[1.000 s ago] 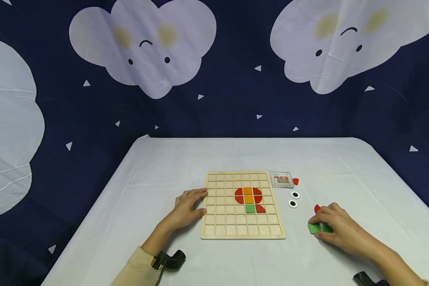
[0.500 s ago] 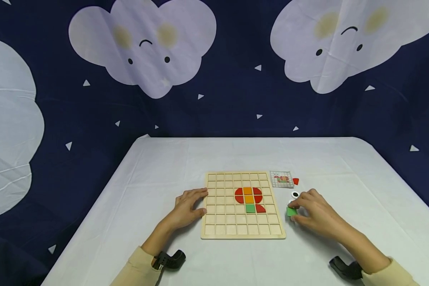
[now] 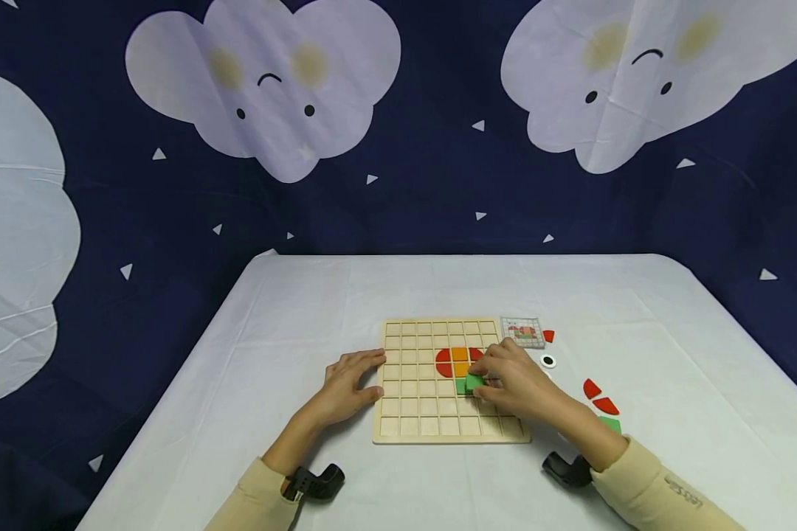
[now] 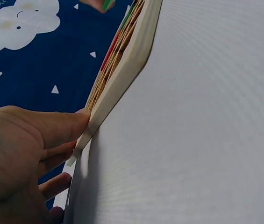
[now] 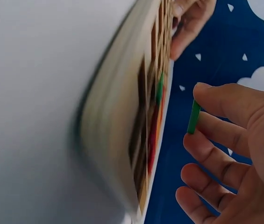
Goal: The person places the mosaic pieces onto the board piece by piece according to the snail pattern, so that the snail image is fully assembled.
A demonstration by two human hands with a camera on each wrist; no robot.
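Note:
A wooden grid board [image 3: 409, 407] lies on the white table, with red and orange pieces and a green square [image 3: 461, 386] set in its cells. My left hand [image 3: 347, 387] rests against the board's left edge, thumb and fingers touching it. Over the right part of the board, my right hand [image 3: 521, 385] pinches a green square tile [image 3: 474, 382] between thumb and fingers. In the right wrist view this tile [image 5: 194, 116] appears edge-on, held above the board. The hand hides some of the cells and red pieces below it.
A picture card [image 3: 523, 332] lies at the board's upper right, beside a red piece [image 3: 549, 336]. A round eye piece [image 3: 547, 361] is nearby; another is mostly covered by my right hand. Farther right are red pieces [image 3: 606, 405] and a green tile [image 3: 611, 424].
My right hand has lifted a green tile from the loose pieces and carried it left, over the board. My left hand has stayed at the board's edge.

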